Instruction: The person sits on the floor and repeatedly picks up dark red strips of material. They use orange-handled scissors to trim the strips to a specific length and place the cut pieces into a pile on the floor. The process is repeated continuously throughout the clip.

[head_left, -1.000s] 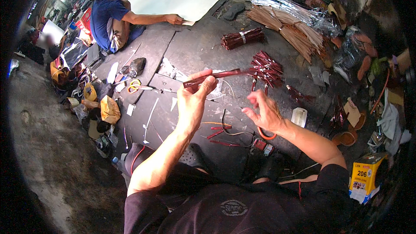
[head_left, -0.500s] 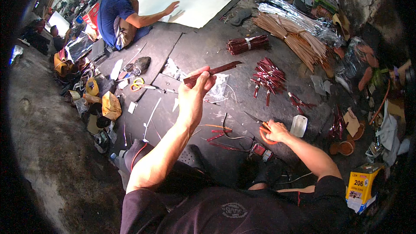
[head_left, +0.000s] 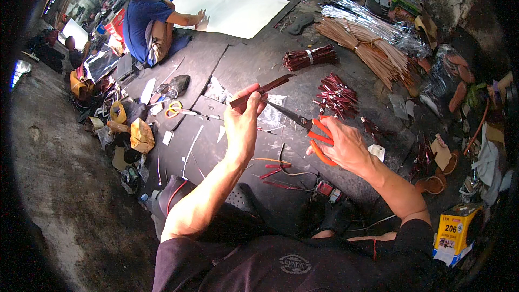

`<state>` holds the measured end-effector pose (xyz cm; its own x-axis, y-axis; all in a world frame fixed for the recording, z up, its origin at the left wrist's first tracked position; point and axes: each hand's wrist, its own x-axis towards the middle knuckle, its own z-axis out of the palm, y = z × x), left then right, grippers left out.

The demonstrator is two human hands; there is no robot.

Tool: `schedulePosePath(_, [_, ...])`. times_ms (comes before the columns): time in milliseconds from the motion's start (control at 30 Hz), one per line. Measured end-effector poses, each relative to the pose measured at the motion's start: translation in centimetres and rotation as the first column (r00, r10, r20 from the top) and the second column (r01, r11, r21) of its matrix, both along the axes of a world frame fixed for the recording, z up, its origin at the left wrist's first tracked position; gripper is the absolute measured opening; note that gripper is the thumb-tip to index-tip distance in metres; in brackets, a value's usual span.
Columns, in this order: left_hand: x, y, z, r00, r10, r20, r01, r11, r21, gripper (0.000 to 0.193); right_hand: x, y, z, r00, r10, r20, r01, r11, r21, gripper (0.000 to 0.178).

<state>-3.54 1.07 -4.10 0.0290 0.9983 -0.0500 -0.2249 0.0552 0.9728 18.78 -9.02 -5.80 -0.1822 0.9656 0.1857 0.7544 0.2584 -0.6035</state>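
Between the thumb and fingers of my left hand (head_left: 243, 121) is a dark red strip (head_left: 277, 82), its pointed free end slanting up to the right. My right hand (head_left: 343, 143) grips orange-handled scissors (head_left: 323, 131). Their dark blades reach up and left, with the tip near my left hand; whether the tip touches the strip I cannot tell. Beyond my hands lie a tied bundle of dark red strips (head_left: 309, 58) and a loose pile of short dark red pieces (head_left: 336, 95). A few more red strips (head_left: 277, 170) rest on the floor below.
A co-worker (head_left: 148, 21) in blue sits at the far left with a hand by a large white sheet (head_left: 232, 13). Brown and silvery strip bundles (head_left: 359, 43) lie at the far right. Yellow-handled scissors (head_left: 174, 109) and scraps are on the left; a yellow box (head_left: 453, 232) stands at lower right.
My right hand has lifted the orange-handled scissors off the floor area and brought them up and left toward the strip. My left hand has barely moved. The co-worker's arm has drawn back.
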Motion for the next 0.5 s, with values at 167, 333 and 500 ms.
schedulePosePath(167, [-0.5,0.4,0.1,1.000,0.024,0.019,-0.024,1.000,-0.010,0.028,0.6,-0.3,-0.7,0.994,0.101,0.038,-0.086,0.955,-0.285,0.055])
schedulePosePath(333, [-0.4,0.4,0.1,1.000,0.021,0.005,-0.021,1.000,-0.007,0.029,1.0,-1.6,-2.2,0.926,0.333,-0.181,-0.324,0.943,0.079,0.057])
schedulePosePath(500, [-0.2,-0.1,0.2,1.000,0.013,0.012,-0.013,1.000,0.005,0.028,-0.3,-0.6,-0.6,0.996,0.080,0.034,-0.076,0.993,-0.085,0.061])
